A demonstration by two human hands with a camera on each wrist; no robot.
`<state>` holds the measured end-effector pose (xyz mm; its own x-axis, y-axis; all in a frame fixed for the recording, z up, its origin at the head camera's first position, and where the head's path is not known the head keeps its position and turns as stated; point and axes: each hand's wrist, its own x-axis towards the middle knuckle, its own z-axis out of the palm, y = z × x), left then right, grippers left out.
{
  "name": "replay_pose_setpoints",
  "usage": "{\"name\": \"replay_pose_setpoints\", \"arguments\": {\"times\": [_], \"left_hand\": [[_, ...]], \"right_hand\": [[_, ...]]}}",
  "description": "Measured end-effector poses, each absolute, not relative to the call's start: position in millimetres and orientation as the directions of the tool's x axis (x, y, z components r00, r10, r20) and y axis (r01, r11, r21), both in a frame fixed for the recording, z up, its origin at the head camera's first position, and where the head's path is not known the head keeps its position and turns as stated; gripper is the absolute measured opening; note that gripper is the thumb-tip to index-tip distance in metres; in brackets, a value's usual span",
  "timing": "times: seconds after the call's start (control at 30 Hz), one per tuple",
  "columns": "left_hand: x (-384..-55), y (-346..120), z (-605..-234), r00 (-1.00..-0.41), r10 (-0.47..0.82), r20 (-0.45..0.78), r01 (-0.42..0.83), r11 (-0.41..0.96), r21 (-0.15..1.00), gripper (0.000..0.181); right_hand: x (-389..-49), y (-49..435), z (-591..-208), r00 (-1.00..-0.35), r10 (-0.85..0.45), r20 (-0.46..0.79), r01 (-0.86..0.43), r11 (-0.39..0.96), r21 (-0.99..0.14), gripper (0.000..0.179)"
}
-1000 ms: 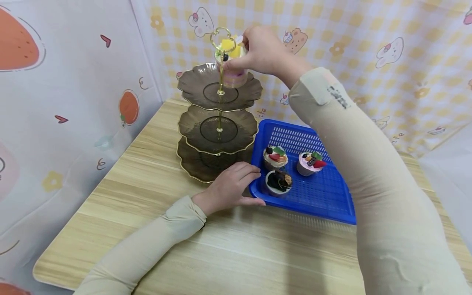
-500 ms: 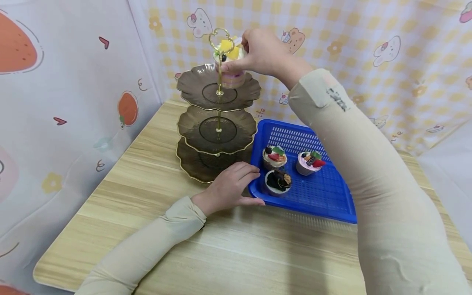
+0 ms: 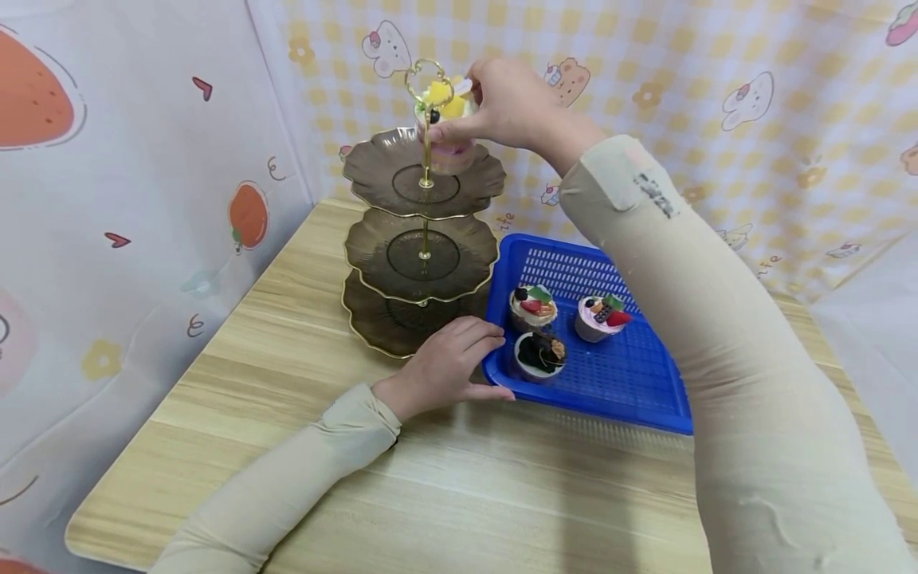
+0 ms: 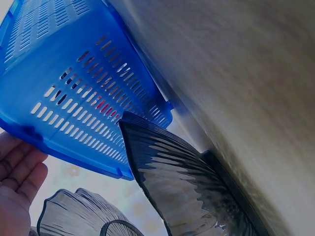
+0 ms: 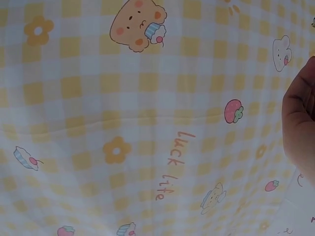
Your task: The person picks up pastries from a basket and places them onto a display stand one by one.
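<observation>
My right hand (image 3: pixel 512 104) pinches a clear cup of layered cake (image 3: pixel 453 158), topped with yellow fruit cubes and a dark berry. It is held close over the top plate (image 3: pixel 376 171) of a three-tier stand, behind the gold post (image 3: pixel 427 151). In the right wrist view only part of that hand (image 5: pixel 298 118) shows, at the right edge. My left hand (image 3: pixel 446 363) rests its fingers at the left rim of a blue basket (image 3: pixel 610 409), thumb stretched along the near side. The left wrist view shows those fingers (image 4: pixel 27 169) at the basket's edge.
Three cupcakes stand in the basket: one with strawberry and a leaf (image 3: pixel 534 308), one pink-creamed (image 3: pixel 602 320), one chocolate-topped (image 3: pixel 540 356). The stand's middle plate (image 3: pixel 373 247) and bottom plate (image 3: pixel 369 323) lie left of it. A patterned cloth (image 3: pixel 645 48) hangs behind the wooden table (image 3: pixel 237 375).
Both hands and the cake cup stay almost in place. The head view has shifted very slightly.
</observation>
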<state>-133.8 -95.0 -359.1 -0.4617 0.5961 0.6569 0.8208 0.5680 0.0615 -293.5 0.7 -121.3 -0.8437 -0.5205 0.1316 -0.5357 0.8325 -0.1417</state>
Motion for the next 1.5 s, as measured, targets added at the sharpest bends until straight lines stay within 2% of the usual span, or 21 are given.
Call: {"name": "replay_pose_setpoints", "arguments": {"times": [0.2,0.57,0.7,0.97,1.23,1.5], "left_hand": [[-134.5,-97.1,-358.8,-0.465,0.604,0.648,0.821,0.568,0.060,0.068],[-137.2,-100.2,-361.0,-0.469,0.600,0.648,0.821,0.567,0.069,0.067],[-137.8,-101.8,-360.9,-0.470,0.597,0.650,0.820,0.568,0.070,0.067],[-138.4,-104.4,-360.0,-0.461,0.600,0.653,0.826,0.560,0.068,0.067],[-139.8,-106.3,-361.8,-0.449,0.595,0.666,0.827,0.559,0.058,0.067],[-138.8,-107.5,-361.7,-0.451,0.593,0.667,0.826,0.560,0.061,0.068]], "right_hand": [[-291.8,1.8,-119.5,-0.848,-0.512,0.136,-0.528,0.839,-0.133,0.074],[-287.8,13.7,-114.1,-0.883,-0.454,0.121,-0.470,0.860,-0.198,0.088],[-287.5,24.4,-116.2,-0.880,-0.450,0.155,-0.474,0.859,-0.196,0.085],[-282.8,47.9,-125.3,-0.855,-0.480,0.196,-0.519,0.803,-0.294,0.076],[-272.5,64.9,-133.3,-0.878,-0.446,0.175,-0.477,0.783,-0.398,0.077],[-264.3,80.9,-146.3,-0.864,-0.460,0.204,-0.502,0.765,-0.404,0.068]]}}
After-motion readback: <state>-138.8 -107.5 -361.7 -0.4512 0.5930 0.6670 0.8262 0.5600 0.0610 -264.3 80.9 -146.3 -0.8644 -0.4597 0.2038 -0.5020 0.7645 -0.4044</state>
